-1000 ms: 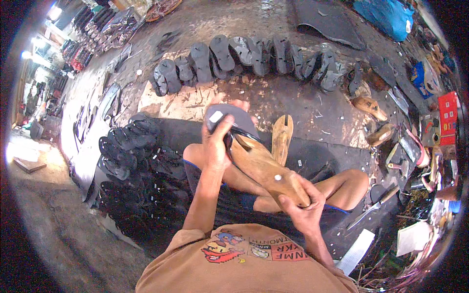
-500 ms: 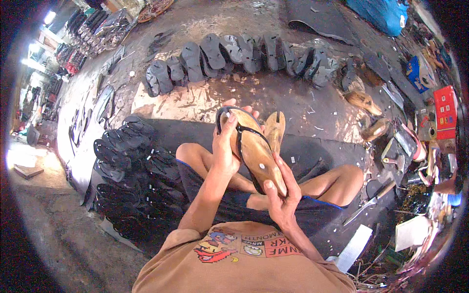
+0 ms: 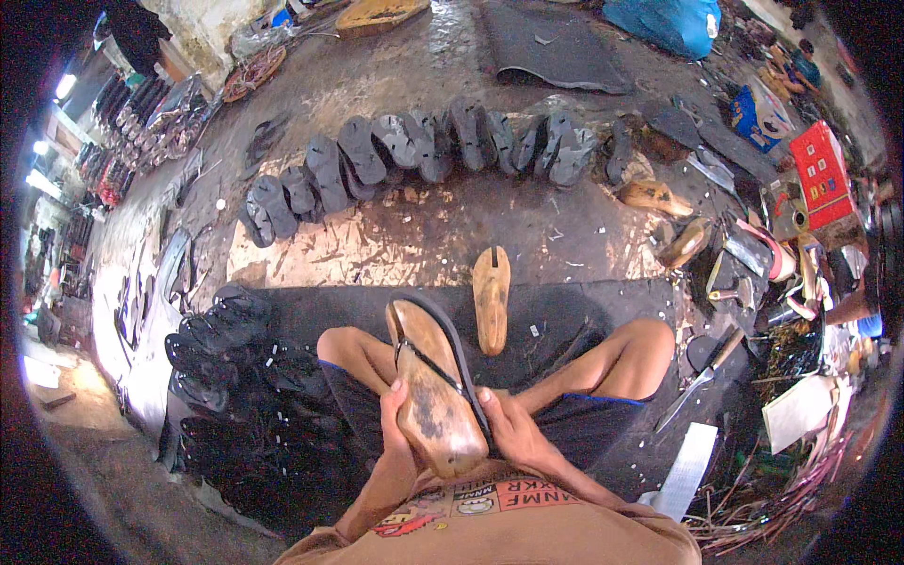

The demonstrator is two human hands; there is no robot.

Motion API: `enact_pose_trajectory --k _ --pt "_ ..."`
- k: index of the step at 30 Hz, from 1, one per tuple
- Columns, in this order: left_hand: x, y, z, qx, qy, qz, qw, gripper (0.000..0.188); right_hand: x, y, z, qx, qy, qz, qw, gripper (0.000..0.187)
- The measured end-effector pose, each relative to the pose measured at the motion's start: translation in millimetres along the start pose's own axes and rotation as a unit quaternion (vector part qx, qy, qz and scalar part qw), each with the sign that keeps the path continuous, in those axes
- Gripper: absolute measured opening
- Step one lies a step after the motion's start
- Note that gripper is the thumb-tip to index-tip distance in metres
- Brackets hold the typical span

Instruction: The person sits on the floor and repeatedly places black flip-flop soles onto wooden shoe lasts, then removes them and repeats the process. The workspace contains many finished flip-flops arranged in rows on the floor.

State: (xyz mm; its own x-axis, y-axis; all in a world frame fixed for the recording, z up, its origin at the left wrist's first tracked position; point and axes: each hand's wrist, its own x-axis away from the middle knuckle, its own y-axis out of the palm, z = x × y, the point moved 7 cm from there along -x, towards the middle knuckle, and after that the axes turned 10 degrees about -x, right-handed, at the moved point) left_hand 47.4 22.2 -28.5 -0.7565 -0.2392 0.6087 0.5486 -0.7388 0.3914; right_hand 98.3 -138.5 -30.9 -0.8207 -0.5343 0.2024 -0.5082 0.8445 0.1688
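Note:
A wooden shoe last [image 3: 435,414] rests between my two hands close to my chest, its broad end toward me. Fitted on it is a black flip-flop [image 3: 450,330], its dark strap crossing the wood and its sole edge showing along the right side. My left hand [image 3: 399,435] grips the last's left side with the thumb on top. On the other side, my right hand [image 3: 511,428] presses its thumb against the sole edge; its lower fingers are hidden. Beyond them, a second wooden last [image 3: 491,306] with a slotted end lies on the dark mat [image 3: 320,306].
An arc of grey-black sandal soles [image 3: 358,155] spans the floor ahead. Black flip-flops [image 3: 221,353] are heaped at my left. To my right lie a knife [image 3: 702,377], a hammer [image 3: 733,292], more wooden lasts [image 3: 656,197] and a red box [image 3: 821,174].
Both hands have drawn the last and flip-flop closer to my body and tilted them. My left hand has shifted from the toe part to the broad end. The second last is now fully visible.

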Motion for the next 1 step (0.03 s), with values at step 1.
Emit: enact_pose_trajectory --k 1 --pt "6.8 2.2 8.4 -0.039 0.038 0.005 0.998 0.079 -1.0 0.1 -0.5 -0.001 -0.002 0.003 1.0 0.049"
